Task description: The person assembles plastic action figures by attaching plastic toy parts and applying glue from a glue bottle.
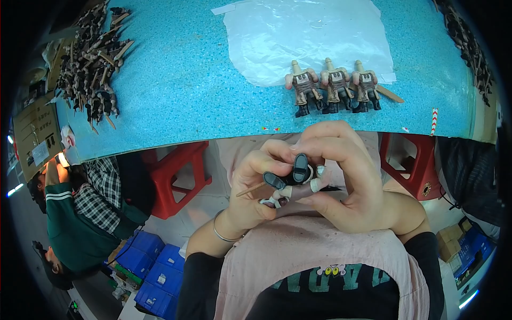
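Pinching, between the thumb and fingers of both the left hand point(247, 173) and the right hand point(358, 184), one small plastic figure in pale, brown and black point(302, 190), tipped to show the grey-black soles of two boots point(300, 168). Held before the pale pink apron point(330, 240), just short of the table edge, beside a thin tan stick point(252, 189) jutting leftward from the left-hand grip. Just beyond the grip and slightly right, three similar brown-vested figures point(336, 84) in a row, boots toward the grip, plus one flat tan strip point(391, 94) right of them. Farther out, two tangled dark-and-tan piles, one far left point(93, 64), one far right point(469, 50), too jumbled to count. Beneath, a speckled blue tabletop point(176, 69), overlaid past the grip by one translucent white sheet point(304, 32). Around, two red plastic stools, left point(178, 178) and right point(413, 170) of the grip; farther left, a person in green point(74, 229), near blue plastic boxes point(160, 290)
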